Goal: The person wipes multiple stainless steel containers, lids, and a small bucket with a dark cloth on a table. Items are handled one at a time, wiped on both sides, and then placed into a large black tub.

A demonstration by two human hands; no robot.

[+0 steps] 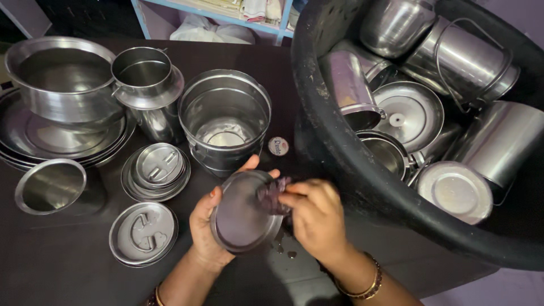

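Steel everywhere on the dark table (68, 266). Head view, places given w/ ref. to the big open steel canister (225, 119):

Just in front of the canister, nearest the person, the left hand (205, 226) was clamped on a round steel lid (242, 212), thumb up over the far rim, fingers under it, lid tilted toward the camera. Right hand (317, 218) was closed on a dark scrub pad (273, 195), pressed onto the lid's upper right edge. Wet spots lay on the table below the lid.

Left of the canister: a small pot (144, 76) sat on an upturned vessel, and further left a wide pot (62, 79) on stacked plates (34, 144). Front-left of the canister: a stack of handled lids (156, 170), a single handled lid (143, 232), and an empty steel cup (50, 186).

Right of the canister: a small round cap (277, 146) just beside it, then a black tub (362, 187) full of steel pails, tumblers & lids, touching the table edge.
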